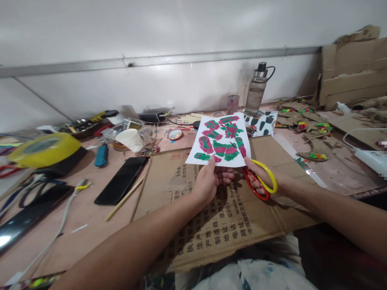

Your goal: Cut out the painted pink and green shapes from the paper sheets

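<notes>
A white sheet of paper (pixel 219 139) painted with green and magenta patches is held up above a flattened cardboard piece (pixel 181 225). My left hand (pixel 208 183) pinches its near edge, thumb on top and fingers underneath. At the sheet's near right corner, my right hand (pixel 259 174) is closed, its thumb at the paper. Scissors (pixel 273 182) with one yellow and one red handle loop hang in that same hand; their blades are hidden. The cardboard carries printed Chinese characters.
Left of the cardboard lie a black phone (pixel 122 181), a wooden stick (pixel 124 199), and a yellow tape roll (pixel 45 149). Behind stand a paper cup (pixel 130 139) and a water bottle (pixel 255 90). Brown craft pieces (pixel 302 121) and a white power strip (pixel 370 161) lie right.
</notes>
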Tool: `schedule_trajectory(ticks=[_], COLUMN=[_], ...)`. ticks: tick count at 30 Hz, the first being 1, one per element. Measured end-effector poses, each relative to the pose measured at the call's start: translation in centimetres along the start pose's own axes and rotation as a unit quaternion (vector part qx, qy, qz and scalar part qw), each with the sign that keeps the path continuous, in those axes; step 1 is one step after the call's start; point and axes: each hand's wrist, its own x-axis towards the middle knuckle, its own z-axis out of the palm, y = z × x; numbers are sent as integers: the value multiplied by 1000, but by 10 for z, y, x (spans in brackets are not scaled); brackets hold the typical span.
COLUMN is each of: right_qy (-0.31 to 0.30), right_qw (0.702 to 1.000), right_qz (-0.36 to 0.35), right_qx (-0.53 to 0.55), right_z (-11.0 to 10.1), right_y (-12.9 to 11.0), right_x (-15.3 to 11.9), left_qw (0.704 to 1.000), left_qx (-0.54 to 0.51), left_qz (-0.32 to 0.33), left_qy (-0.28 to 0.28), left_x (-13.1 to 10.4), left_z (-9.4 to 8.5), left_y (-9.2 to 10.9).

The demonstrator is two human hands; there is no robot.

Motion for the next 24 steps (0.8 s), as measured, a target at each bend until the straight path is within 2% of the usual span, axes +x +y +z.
schedule_trajectory(ticks=[5, 9, 13, 19, 24], right_qy=[-44, -96, -115, -86, -56], right_qw=[999, 992, 989, 992, 996], right_qz=[17, -17, -8, -46, -24], right_qx=[-13, -84, -92, -79, -72], right_z=[-10, -30, -50, -63, -47], right_y=[1, 9, 13, 13, -3], right_x=[-4, -7, -15, -28, -31], left_qw=[1000, 997, 995, 993, 993], left_qx=[-2, -21, -32, -58, -89], left_qz=[-8, -4, 13, 16, 25], left_qy=[15, 68, 90, 100, 75], left_x=[0, 5, 12, 21, 17], left_z=[1, -1, -8, -21, -24], left_y=[10, 16, 22, 27, 28])
